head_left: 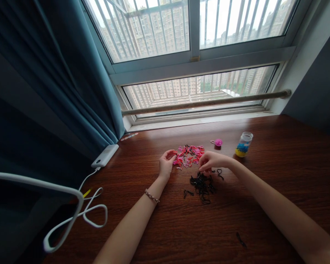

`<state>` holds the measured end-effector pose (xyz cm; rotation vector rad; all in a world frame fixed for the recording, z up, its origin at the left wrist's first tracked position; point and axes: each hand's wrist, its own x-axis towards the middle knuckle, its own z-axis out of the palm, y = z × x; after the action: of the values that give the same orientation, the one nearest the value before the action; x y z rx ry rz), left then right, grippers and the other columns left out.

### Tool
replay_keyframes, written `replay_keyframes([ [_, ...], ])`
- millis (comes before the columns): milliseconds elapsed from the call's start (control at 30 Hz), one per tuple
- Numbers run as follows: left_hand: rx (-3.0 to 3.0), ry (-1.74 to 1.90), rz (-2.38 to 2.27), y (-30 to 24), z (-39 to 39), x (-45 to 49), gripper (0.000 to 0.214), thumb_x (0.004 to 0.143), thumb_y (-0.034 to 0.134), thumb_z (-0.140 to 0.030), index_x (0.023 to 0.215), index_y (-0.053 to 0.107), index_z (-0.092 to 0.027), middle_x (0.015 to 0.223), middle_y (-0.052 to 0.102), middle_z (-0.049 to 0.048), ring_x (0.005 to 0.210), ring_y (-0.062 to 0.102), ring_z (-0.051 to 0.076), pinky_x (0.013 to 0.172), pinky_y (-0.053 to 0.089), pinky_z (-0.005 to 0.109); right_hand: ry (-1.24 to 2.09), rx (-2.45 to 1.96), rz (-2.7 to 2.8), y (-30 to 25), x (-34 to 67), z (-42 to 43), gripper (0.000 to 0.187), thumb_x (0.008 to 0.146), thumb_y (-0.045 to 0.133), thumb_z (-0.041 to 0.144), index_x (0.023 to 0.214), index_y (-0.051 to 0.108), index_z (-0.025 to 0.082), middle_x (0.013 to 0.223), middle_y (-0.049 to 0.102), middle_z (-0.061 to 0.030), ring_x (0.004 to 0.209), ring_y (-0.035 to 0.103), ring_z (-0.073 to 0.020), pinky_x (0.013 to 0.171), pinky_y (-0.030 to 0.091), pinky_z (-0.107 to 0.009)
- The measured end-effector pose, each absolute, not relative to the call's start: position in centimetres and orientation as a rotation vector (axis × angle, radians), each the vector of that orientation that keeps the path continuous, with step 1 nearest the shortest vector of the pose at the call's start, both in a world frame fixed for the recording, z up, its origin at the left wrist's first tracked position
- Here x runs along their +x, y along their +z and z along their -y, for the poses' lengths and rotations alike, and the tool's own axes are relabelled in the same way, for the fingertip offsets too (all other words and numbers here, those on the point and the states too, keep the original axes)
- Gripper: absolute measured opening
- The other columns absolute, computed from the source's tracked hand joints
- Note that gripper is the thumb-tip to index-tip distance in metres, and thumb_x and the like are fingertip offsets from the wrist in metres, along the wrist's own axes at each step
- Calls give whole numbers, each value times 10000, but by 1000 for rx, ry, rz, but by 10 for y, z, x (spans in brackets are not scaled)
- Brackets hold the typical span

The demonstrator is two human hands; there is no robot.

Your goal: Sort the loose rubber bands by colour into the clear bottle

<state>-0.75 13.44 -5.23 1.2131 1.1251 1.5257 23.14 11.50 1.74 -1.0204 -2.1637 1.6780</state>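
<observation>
We see pink bands [189, 154] heaped on the desk [181, 227], the left hand [166, 163] touching the heap's left edge and the right hand [209, 162] its right edge. Each grip is curled, but we cannot tell whether it pinches a band. Nearer us lie black bands [202, 185], just beside the right hand; a jar [244, 144] stands further right.

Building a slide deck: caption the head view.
Left hand and right hand pick at a pink-red pile of bands; black pile nearer, jar alongside, wooden desk.

Pink and red bands [189, 154], black bands [202, 185], brown wood-grain table [277, 176], teal curtain [71, 84]
</observation>
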Motion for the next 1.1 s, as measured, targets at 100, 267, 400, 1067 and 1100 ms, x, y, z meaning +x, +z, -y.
replay_keyframes([
  [100,1191,1527,-1155,-53,-135,-8,338,610,682,-238,911,587,-117,887,660,90,807,640,186,749,523,343,1803,-1031,2274,18,231,-111,288,614,671,382,741,666,124,570,636,-7,476,573,-108,433,424,-182],
  [267,1141,1594,-1277,-54,-136,-11,277,628,662,-173,886,581,-114,854,654,79,807,642,183,770,519,342,1870,-1105,2264,22,234,-110,406,633,648,429,932,656,153,652,673,-27,480,594,-117,418,438,-183],
  [400,1168,1619,-1324,-55,-135,-12,354,658,627,-109,992,513,-124,881,628,86,855,639,196,755,530,338,1864,-1064,2219,25,239,-110,395,643,645,415,923,657,138,648,671,-36,482,589,-106,420,429,-168],
  [1067,1595,1657,-1477,-48,-129,-10,129,735,579,-185,830,652,-140,1102,531,97,957,571,190,854,496,349,150,-1011,2293,-46,208,-136,227,848,449,226,966,642,207,1120,597,-75,1197,378,-266,997,258,-518],
  [1100,1611,1665,-1464,-47,-128,-10,128,743,576,-204,823,653,-141,1082,544,96,962,568,192,851,495,349,138,-1033,2304,-47,209,-137,231,851,444,227,968,642,209,1129,593,-70,1201,369,-270,997,249,-526],
])
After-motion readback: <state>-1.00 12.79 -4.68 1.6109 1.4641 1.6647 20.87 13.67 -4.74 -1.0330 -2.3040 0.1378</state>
